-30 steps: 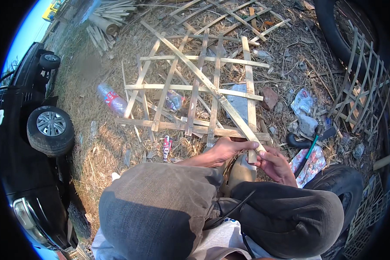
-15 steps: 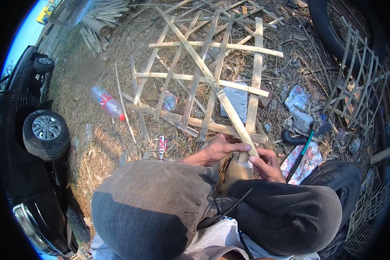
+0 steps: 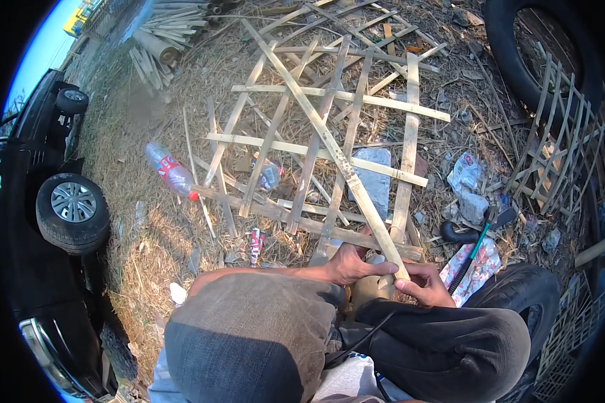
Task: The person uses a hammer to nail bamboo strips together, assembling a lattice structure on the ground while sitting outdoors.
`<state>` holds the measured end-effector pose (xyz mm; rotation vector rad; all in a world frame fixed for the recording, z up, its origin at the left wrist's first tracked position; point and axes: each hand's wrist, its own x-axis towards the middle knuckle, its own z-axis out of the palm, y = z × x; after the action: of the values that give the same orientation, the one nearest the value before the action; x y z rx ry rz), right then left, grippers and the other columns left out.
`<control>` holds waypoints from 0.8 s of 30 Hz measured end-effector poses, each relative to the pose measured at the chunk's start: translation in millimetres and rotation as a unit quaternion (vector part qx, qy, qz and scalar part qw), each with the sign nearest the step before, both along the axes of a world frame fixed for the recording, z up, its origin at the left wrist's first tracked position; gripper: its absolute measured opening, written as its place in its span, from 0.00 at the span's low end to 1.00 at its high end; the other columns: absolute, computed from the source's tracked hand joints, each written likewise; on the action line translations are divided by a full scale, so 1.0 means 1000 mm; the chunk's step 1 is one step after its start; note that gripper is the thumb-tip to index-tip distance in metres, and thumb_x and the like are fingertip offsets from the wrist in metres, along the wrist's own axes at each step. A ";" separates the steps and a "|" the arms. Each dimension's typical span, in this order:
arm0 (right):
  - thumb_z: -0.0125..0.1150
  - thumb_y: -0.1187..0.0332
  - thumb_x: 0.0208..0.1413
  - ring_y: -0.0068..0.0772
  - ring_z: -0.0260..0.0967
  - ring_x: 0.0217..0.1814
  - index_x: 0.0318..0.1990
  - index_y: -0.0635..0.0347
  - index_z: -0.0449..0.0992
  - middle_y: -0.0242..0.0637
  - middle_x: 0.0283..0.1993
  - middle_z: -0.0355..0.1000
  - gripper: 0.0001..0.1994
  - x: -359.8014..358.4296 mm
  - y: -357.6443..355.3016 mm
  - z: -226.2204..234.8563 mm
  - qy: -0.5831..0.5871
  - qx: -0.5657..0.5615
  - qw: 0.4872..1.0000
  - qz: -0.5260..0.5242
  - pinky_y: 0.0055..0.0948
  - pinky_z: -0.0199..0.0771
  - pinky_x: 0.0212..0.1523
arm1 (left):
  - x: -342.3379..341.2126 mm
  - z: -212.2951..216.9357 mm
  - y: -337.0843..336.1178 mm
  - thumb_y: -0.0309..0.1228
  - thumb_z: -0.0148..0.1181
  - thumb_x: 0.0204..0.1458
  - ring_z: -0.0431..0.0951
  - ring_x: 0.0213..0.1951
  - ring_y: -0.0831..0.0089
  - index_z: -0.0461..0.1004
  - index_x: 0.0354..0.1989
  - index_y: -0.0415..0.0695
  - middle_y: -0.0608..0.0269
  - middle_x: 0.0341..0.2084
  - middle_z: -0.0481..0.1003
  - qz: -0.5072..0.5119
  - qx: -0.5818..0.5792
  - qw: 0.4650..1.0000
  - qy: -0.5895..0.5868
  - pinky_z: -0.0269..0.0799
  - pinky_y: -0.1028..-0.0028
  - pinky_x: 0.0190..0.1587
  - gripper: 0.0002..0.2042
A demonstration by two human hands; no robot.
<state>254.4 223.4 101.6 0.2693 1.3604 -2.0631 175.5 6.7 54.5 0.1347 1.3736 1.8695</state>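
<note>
The lattice (image 3: 308, 176) has moved nearer the knees (image 3: 242, 322), left hand (image 3: 349, 265) and right hand (image 3: 427, 287) both pinching its diagonal strip (image 3: 346, 171).

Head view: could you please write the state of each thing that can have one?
Left hand: closed on the near end of the diagonal strip.
Right hand: pinching the same end.
Diagonal strip: slanting over the lattice.
Lattice: open-meshed, strip ends uneven.
Plastic bottle: lying on its side, red cap on.
Green-handled tool: lying partly over the floral cloth.
</note>
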 end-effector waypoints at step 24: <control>0.61 0.66 0.65 0.16 0.67 0.44 0.58 0.64 0.75 0.27 0.44 0.75 0.17 -0.116 -0.094 -0.127 0.008 -0.133 0.968 -0.213 0.22 0.68 0.47 | -0.162 -0.018 -0.054 0.44 0.65 0.59 0.77 0.36 0.82 0.79 0.51 0.38 0.67 0.32 0.79 -0.017 -0.318 0.947 0.054 0.67 0.82 0.39 0.21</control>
<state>137.9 129.8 -25.5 0.4603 1.0830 -2.5760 13.3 -47.3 36.0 -0.0684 1.9651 1.3218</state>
